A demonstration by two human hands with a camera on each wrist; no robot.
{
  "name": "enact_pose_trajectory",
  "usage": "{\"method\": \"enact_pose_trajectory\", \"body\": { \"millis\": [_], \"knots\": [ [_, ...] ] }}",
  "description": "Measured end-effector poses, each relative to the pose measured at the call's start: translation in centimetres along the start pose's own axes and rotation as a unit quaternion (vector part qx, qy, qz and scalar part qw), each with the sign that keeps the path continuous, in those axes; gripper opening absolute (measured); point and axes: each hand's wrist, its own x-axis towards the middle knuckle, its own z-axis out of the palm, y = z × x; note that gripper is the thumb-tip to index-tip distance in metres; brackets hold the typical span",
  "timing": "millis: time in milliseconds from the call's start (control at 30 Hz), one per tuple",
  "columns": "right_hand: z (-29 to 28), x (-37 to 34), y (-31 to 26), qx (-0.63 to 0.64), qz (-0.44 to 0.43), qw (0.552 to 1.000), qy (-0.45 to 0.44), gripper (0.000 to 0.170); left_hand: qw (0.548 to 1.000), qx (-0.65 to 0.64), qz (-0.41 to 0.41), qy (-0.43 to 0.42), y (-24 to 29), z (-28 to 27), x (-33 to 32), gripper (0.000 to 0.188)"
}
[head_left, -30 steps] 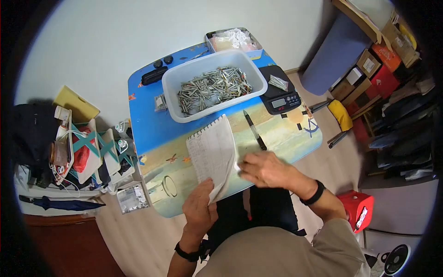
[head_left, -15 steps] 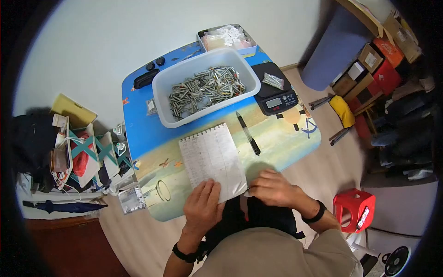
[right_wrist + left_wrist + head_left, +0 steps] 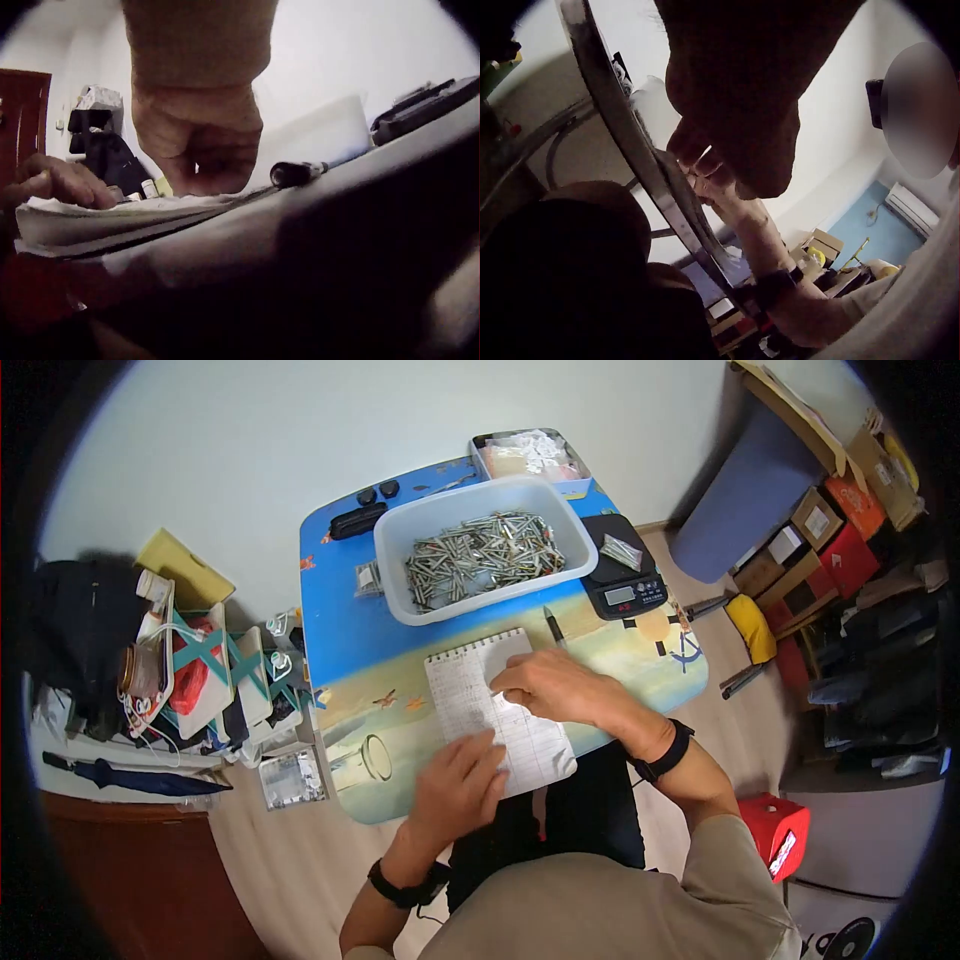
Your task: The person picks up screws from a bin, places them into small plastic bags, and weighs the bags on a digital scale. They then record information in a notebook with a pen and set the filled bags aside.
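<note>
A spiral notebook (image 3: pixel 535 745) with handwritten lines lies on the table's near edge. My right hand (image 3: pixel 555 685) is over the upper right of its page, fingers curled and fingertips down at the paper. A small white piece (image 3: pixel 497 691) shows at those fingertips; its kind is unclear. My left hand (image 3: pixel 460 785) is at the page's lower left, fingers loosely extended and blurred. In the right wrist view, the left hand (image 3: pixel 64 181) appears beyond the notebook's thick edge (image 3: pixel 97 225). A black pen (image 3: pixel 554 625) lies just above my right hand, partly hidden by it.
A white plastic tub (image 3: pixel 400 560) of metal screws or anchors stands behind the notebook. To its right is a black scale (image 3: pixel 625 595) with a small bag (image 3: pixel 622 551) on it. A tin (image 3: pixel 580 487) of plastic bags stands at the back.
The notebook, tilted up one second ago, now lies flat. My right hand has moved from its lower right corner up onto the page. The left hand remains near the lower left.
</note>
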Motion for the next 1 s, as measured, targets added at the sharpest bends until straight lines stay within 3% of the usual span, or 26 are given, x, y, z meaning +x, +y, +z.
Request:
{"method": "enact_pose_trajectory", "body": {
  "millis": [67,133,233,400,533,667,1000],
  "knots": [
    [0.0,-0.3,-0.3,-0.013,0.002,1.0,0.014,0.022,1.0,0.004,0.008,0.024,-1.0,-0.2,1.4,0.032],
    [-0.1,-1.1,-0.9,-0.011,0.046,0.991,0.122,0.026,1.0,-0.001,0.017,0.022,-1.7,-0.2,2.3,0.036],
    [-1.4,-3.1,0.1,0.041,0.043,0.985,0.162,0.03,1.0,0.009,0.004,-0.001,-2.0,-0.1,3.2,0.043],
    [-3.4,-4.5,2.7,-0.095,0.069,0.985,0.128,0.041,0.997,0.043,-0.019,-0.064,-2.3,1.1,3.3,0.045],
    [-3.8,-4.4,4.0,-0.136,0.014,0.989,0.062,0.045,0.997,0.078,-0.004,-0.029,-2.8,1.9,3.2,0.045],
    [-4.5,-4.8,3.8,-0.136,0.001,0.991,0.018,0.038,0.999,0.02,-0.038,-0.018,-3.0,1.6,3.5,0.039],
    [-4.5,-9.5,4.5,-0.189,-0.064,0.978,0.054,0.034,0.994,-0.047,-0.096,0.018,-3.8,3.0,5.4,0.02]
  ]
}}
